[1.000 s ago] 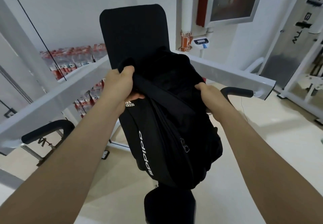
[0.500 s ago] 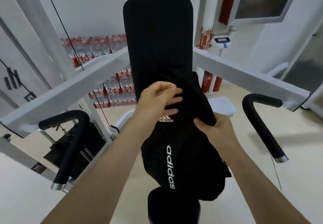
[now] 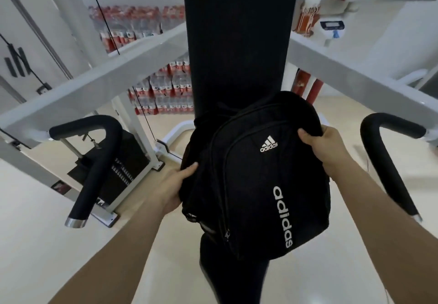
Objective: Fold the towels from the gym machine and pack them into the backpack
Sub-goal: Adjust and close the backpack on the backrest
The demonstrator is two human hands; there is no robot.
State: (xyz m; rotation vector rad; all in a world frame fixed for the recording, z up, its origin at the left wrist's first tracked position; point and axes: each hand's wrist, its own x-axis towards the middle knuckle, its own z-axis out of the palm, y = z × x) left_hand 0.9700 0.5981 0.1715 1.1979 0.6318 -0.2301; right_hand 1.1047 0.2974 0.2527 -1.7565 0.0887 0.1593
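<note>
Compared with the frame half a second earlier, the left hand has moved from the top of the backpack to its left side. The front panel with both logos now faces the camera.

The left thumb lies on the front panel; its fingers are hidden behind the bag. The right hand grips the upper right edge, fingers curled over it.

Count: one backpack, held in front of one back pad and above one seat; two black handles, left and right.
</note>
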